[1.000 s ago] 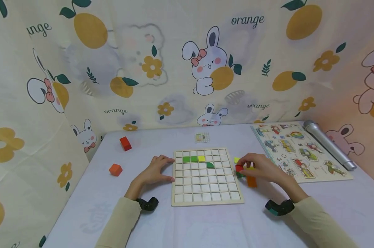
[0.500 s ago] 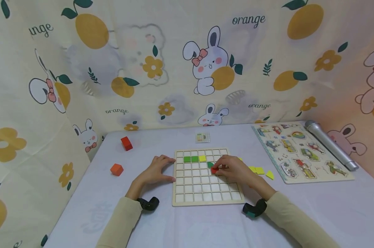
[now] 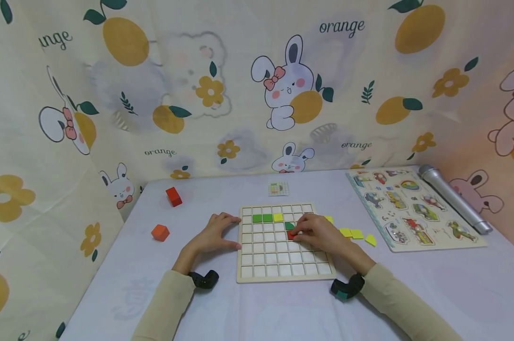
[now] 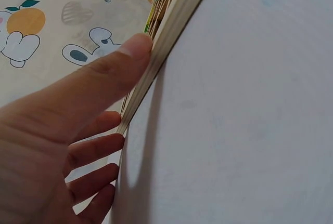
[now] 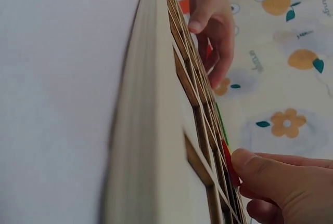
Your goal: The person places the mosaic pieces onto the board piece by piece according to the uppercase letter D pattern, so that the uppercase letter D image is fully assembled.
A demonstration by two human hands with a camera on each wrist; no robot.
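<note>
A wooden grid board [image 3: 286, 280] lies flat on the white table. My left hand [image 3: 214, 235] touches its left edge with thumb and fingertips; the left wrist view shows the thumb [image 4: 112, 73] and fingers against the board's side. Over the grid, my right hand [image 3: 322, 233] pinches a red tile [image 3: 290, 235] at a cell just below a green quarter-round tile [image 3: 289, 226]. Whether the tile is fully down in the cell is hard to tell. Two green square tiles [image 3: 262, 218] and a yellow square tile [image 3: 278, 217] sit in the board's second row.
Several yellow pieces [image 3: 356, 234] lie right of the board, partly behind my right hand. A red block [image 3: 174, 197] and an orange block [image 3: 160, 233] stand at left. A small pattern card [image 3: 278, 189] lies behind the board. Far right are a picture board [image 3: 414, 208] and a silver tube [image 3: 455, 200].
My right hand has moved left from the pieces beside the board to the grid, bringing the red tile, which has since shifted slightly left. The left hand stays at the board's edge.
</note>
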